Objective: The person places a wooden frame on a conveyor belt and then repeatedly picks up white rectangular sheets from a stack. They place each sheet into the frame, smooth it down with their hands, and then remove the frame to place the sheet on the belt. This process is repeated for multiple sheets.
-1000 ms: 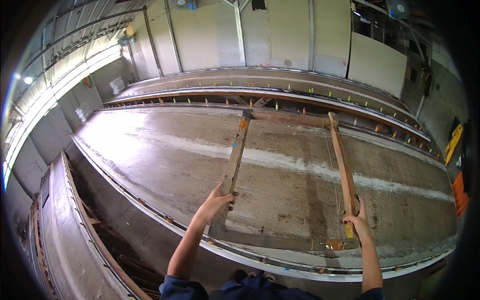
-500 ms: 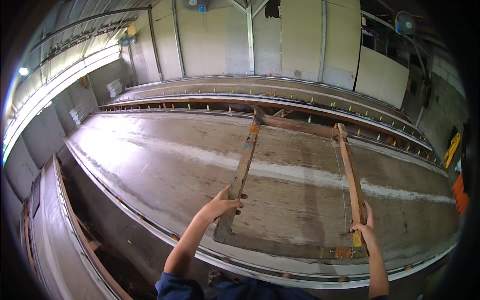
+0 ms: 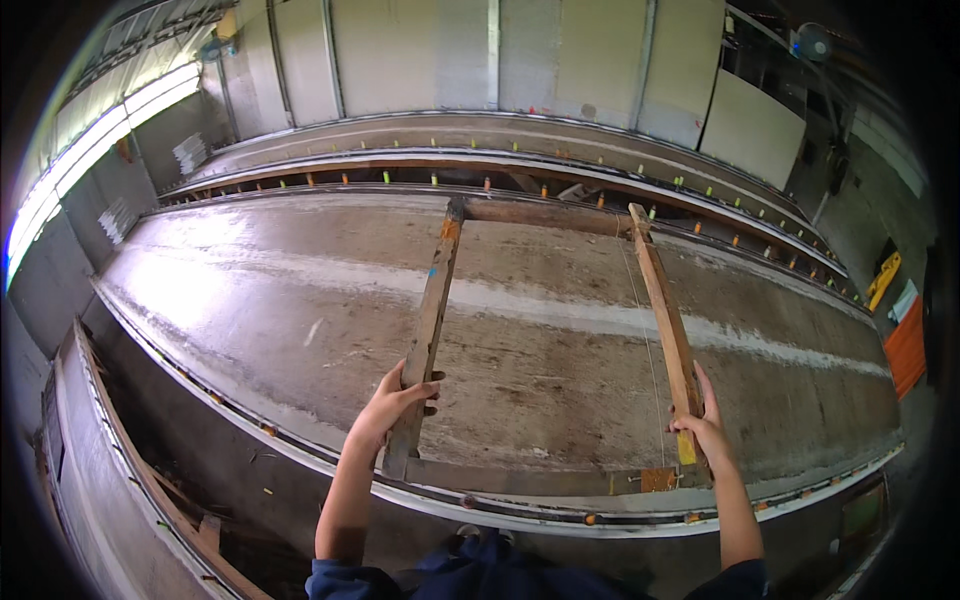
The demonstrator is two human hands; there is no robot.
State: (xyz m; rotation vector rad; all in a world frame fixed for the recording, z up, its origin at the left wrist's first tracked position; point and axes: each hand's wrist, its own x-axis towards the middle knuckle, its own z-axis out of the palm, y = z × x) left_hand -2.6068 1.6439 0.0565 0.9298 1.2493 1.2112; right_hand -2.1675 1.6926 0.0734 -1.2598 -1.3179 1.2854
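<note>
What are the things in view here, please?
Frame: 1, brown, centre
Middle table: 1, brown, beneath frame
Far table: 1, brown, behind it
Side table: 1, grey, lower left
Pegs: many, orange and green, along table edges
Fans: 2, grey, upper left and right
Stacks: 2, white, left
Items: 3, yellow, white, orange, right
Wall: 1, cream and grey, back
Sleeves: 2, dark blue, bottom
Left hand: 1, bare, gripping frame's left side
Right hand: 1, bare, gripping right side

Left fingers (image 3: 431,410) partly hidden behind wooden frame (image 3: 430,310); lower-left table (image 3: 115,500) cut off.
</note>
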